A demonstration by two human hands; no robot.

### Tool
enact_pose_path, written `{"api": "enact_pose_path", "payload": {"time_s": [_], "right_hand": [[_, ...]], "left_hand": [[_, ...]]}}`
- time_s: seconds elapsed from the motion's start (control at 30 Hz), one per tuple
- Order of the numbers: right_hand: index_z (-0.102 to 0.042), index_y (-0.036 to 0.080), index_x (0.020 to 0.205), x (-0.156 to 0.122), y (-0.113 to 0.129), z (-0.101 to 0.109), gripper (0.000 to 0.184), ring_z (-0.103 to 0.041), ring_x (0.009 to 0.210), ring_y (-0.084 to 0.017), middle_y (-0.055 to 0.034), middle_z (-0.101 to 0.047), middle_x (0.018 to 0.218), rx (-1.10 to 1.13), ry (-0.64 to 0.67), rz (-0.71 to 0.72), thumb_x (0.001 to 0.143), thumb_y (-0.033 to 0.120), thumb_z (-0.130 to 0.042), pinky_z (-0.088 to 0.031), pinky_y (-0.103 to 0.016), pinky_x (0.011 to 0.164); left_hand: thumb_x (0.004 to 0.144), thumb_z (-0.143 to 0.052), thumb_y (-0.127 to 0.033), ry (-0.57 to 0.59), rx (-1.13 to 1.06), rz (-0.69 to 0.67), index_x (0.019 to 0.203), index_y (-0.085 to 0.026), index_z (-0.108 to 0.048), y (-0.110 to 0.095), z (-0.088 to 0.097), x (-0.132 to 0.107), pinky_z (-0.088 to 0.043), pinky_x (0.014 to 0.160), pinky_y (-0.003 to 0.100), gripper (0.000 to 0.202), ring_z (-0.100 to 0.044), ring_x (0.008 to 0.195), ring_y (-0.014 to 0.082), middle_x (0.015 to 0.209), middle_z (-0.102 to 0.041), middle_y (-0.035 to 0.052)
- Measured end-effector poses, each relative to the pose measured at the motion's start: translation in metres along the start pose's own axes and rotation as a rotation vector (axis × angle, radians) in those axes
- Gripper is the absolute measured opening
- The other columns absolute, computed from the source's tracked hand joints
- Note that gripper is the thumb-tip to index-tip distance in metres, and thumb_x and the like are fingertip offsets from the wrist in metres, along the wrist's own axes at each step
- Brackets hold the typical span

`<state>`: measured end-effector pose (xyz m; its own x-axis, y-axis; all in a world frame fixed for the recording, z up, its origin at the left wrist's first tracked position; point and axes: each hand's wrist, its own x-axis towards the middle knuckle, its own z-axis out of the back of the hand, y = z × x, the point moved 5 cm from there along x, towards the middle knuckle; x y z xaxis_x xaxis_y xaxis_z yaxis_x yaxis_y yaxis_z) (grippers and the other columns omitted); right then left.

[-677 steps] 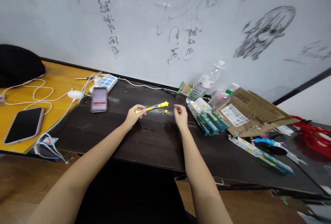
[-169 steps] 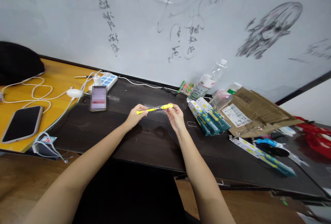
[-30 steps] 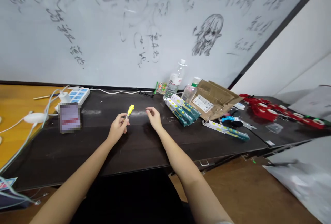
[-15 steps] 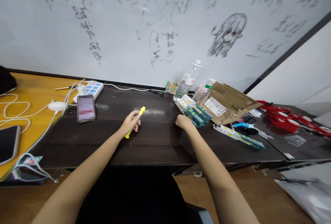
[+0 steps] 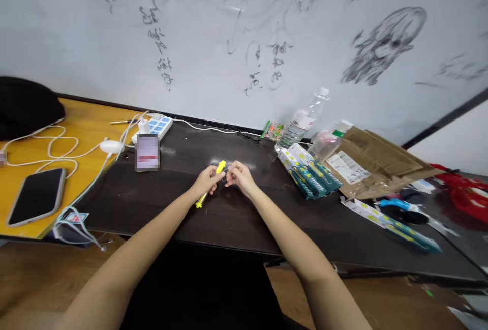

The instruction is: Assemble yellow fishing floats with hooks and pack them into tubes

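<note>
My left hand [image 5: 206, 181] is closed around a slim yellow plastic stick [image 5: 220, 167], which tilts with its wider upper end up and to the right. Its lower tip shows below my fingers. Just right of that upper end, my right hand [image 5: 239, 176] is in a pinch, close beside the stick. Something thin and greyish seems to show at the fingertips, too small to make out. Both hands are over the dark table [image 5: 244, 223]. To the right of my right hand lie teal-and-white boxes [image 5: 310, 171] with yellow prints.
Behind the boxes stand a water bottle [image 5: 303, 121], a second bottle [image 5: 331, 139] and a brown paper package [image 5: 375, 159]. Another long box [image 5: 392, 224] lies to the right. At left are a power strip [image 5: 159, 125], a pixelated phone [image 5: 147, 153], white cables and a dark phone [image 5: 37, 197].
My right hand has moved left from beside the boxes to the upper end of the yellow stick. My left hand still holds the stick. The camera view has turned left.
</note>
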<state>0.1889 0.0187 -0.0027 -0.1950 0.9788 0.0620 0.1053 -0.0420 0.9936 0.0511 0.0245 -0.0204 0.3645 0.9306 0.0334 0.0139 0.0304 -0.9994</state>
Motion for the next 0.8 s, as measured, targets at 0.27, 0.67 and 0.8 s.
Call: {"api": "enact_pose_path", "payload": {"time_s": [0.27,0.67,0.8], "right_hand": [[-0.038,0.022,0.073,-0.005,-0.022,-0.003,0.03,-0.057,0.05,-0.009,0.0062,-0.059,0.061,0.199,0.017,-0.008,0.078,0.042,-0.06,-0.056,-0.027,0.055],[-0.044,0.02,0.072,-0.01,-0.018,-0.01,0.028,-0.039,0.043,-0.007,0.006,-0.05,0.056,-0.302,0.058,0.096,0.085,0.045,-0.047,-0.029,-0.018,0.041],[-0.043,0.019,0.061,-0.015,-0.006,-0.012,0.036,-0.038,0.052,-0.009,0.0054,-0.042,0.055,-0.629,0.052,0.284,0.089,0.042,-0.042,-0.031,-0.021,0.053]], "left_hand": [[0.072,-0.067,-0.032,-0.029,0.07,-0.032,0.091,-0.015,-0.05,-0.004,0.0,0.003,-0.032,0.029,0.015,0.03,-0.04,0.032,0.0029,0.059,-0.049,-0.0079],[0.077,-0.058,-0.029,-0.035,0.066,-0.135,0.095,-0.018,-0.045,-0.019,0.0,-0.003,-0.03,0.03,0.013,0.025,-0.038,0.032,0.0015,0.062,-0.053,-0.008],[0.076,-0.061,-0.032,-0.038,0.096,-0.092,0.095,-0.018,-0.046,-0.019,-0.002,-0.004,-0.029,0.029,0.013,0.028,-0.038,0.031,0.0014,0.06,-0.051,-0.0088]]}}
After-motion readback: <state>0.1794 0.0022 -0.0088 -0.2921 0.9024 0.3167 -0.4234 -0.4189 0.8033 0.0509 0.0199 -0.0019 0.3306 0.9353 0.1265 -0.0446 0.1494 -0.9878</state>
